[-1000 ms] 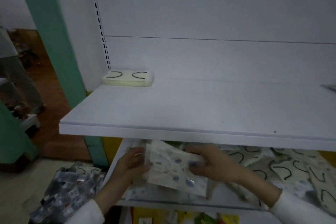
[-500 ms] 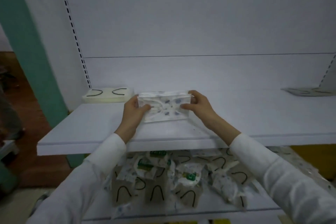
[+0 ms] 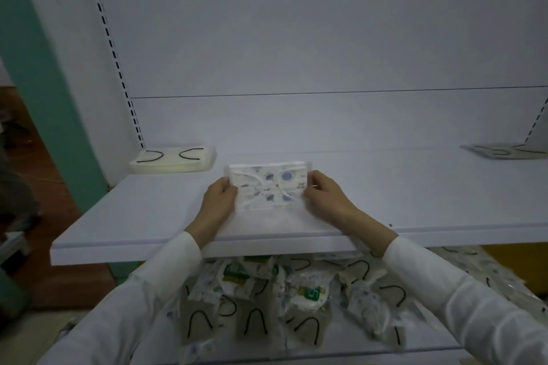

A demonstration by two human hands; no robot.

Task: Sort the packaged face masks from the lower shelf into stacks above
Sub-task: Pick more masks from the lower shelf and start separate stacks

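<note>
A packaged white face mask with blue prints point(image 3: 268, 186) lies flat on the upper white shelf point(image 3: 154, 216), near its middle. My left hand point(image 3: 218, 201) grips its left end and my right hand point(image 3: 324, 195) grips its right end. A stack of cream masks with black ear loops point(image 3: 173, 160) sits at the shelf's back left. Another flat pack with black loops point(image 3: 504, 151) lies at the back right. On the lower shelf a loose pile of mixed packaged masks point(image 3: 296, 296) shows between my sleeves.
A green pillar point(image 3: 44, 98) stands left of the shelving. The white back panel point(image 3: 296, 38) rises behind the upper shelf, with slotted uprights at both sides. Brown floor shows at the far left.
Both hands lifted the blue-print mask pack from the lower shelf up to the upper shelf and laid it flat there, a little further back than half a second ago.
</note>
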